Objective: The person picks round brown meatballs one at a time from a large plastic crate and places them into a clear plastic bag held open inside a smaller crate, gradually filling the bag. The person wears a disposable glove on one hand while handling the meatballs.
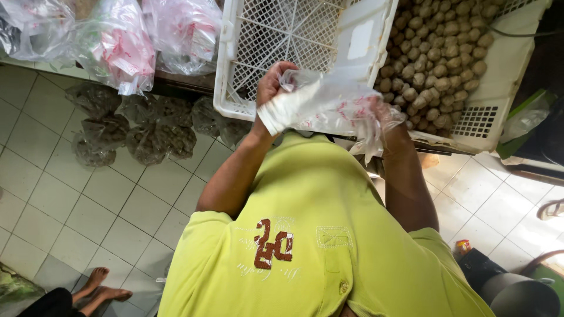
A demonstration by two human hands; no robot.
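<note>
While both hands pinch a clear plastic bag at frame centre, left hand on its rolled mouth, right hand veiled by film, its long axis runs crosswise, brown balls nearer the right.

Filled bags lie on the floor left of the crate (balls inside)

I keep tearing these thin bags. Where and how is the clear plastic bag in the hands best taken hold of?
Probably at the rolled top edge of the plastic bag, from both ends. The left hand already pinches one end and the right hand the other; there the film is bunched thicker, while the middle hangs loose and thin.
</note>
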